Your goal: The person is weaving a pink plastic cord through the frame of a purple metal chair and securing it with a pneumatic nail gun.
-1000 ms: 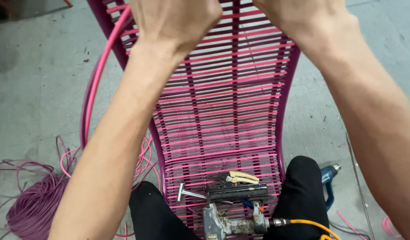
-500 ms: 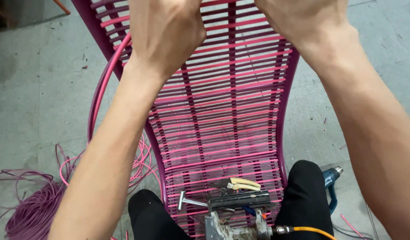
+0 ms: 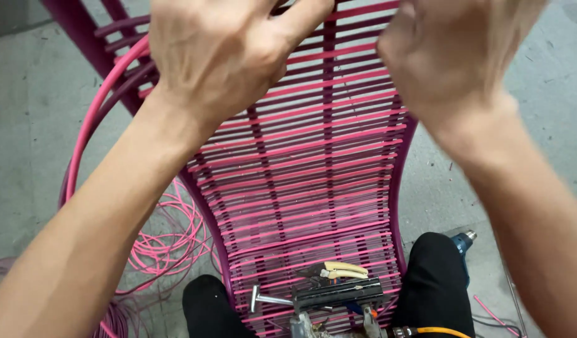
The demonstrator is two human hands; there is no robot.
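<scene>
My left hand (image 3: pixel 222 59) and right hand (image 3: pixel 454 53) are both up at the top of the woven pink chair frame (image 3: pixel 301 181), which stands between my knees with its long axis running away from me. Left fingers curl over a pink cord (image 3: pixel 91 125) at the top edge; whether the right fingers grip anything I cannot tell. Pliers (image 3: pixel 338 270) lie low on the weave.
</scene>
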